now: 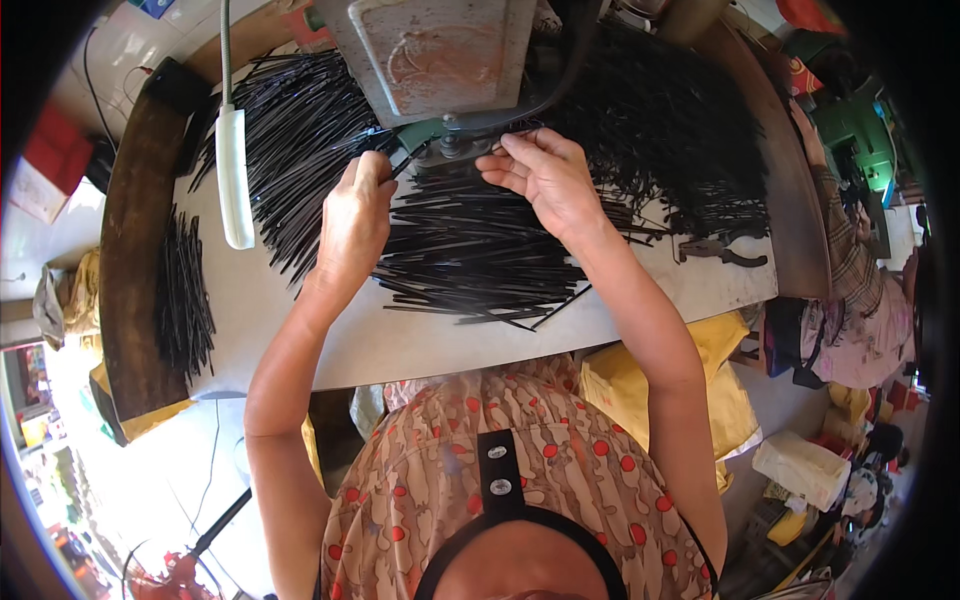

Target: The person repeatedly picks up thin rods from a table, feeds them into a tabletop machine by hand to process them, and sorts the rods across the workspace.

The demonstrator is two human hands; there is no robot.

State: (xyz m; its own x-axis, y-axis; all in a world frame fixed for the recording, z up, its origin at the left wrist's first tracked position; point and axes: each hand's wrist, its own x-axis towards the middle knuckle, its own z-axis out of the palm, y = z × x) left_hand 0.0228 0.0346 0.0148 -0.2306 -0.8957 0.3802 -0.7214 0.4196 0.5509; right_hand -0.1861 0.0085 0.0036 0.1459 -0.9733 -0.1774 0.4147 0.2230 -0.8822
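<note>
My left hand [357, 210] is closed just left of the lower part of a grey metal machine [430, 60] with worn reddish paint. A thin black strip seems to run from its fingertips toward the machine. On the other side, my right hand [550, 180] has its thumb and forefinger pinched together beside the machine's bolted lower part [450, 145]. What lies in that pinch is too small and dark to make out. Below and between both hands spreads a loose pile of black strips [470, 245] on the pale tabletop [310, 345].
More black strips [290, 130] lie left of the machine, and a tangled black heap [670, 120] fills the right. Pliers [722, 252] rest near the right edge. A white lamp [235, 180] hangs at left above a small bundle [185, 290]. Another person [855, 300] sits at far right.
</note>
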